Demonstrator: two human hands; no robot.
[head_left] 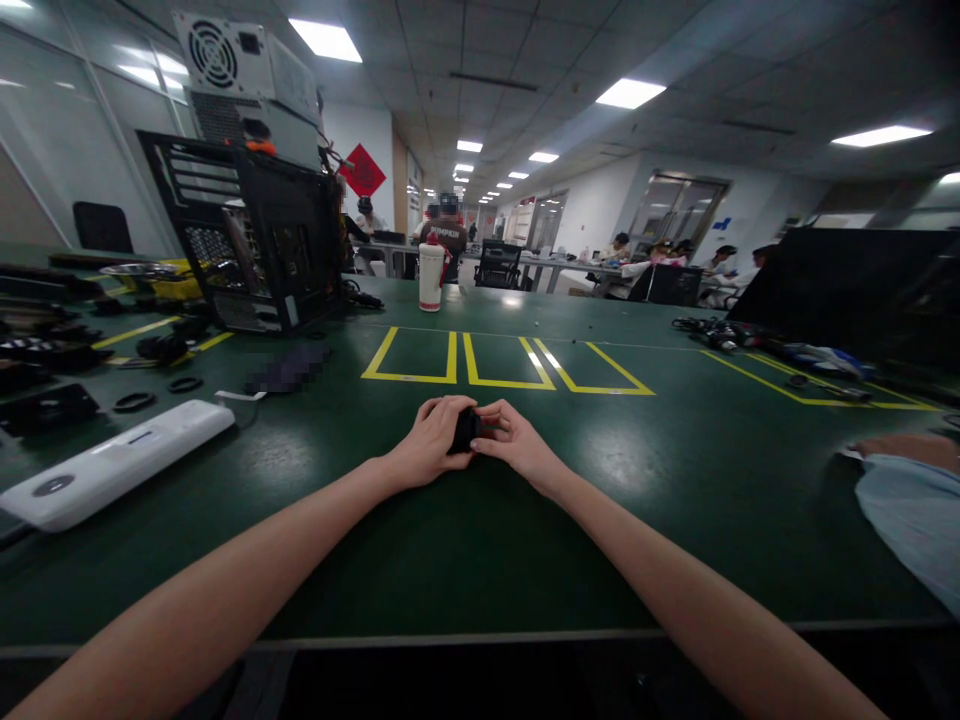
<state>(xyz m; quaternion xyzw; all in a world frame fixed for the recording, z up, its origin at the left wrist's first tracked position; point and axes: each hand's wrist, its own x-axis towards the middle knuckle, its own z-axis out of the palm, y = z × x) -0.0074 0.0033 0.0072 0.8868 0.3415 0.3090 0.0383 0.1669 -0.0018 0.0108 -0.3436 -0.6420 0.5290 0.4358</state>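
A small black object (466,430) is between my two hands, just above or on the green table (450,560), near its middle. My left hand (433,440) wraps round its left side, fingers over the top and thumb below. From the right, my right hand (514,440) pinches its edge with thumb and fingers. Much of the object is covered by the fingers, so I cannot make out what it is. Beyond the hands, yellow tape outlines (409,379) mark the tabletop.
A white power strip (127,460) lies at the left, with black parts and cables behind it. An open computer case (277,240) stands at the back left, near a white bottle (430,275). Another person's sleeve (911,510) rests at the right edge.
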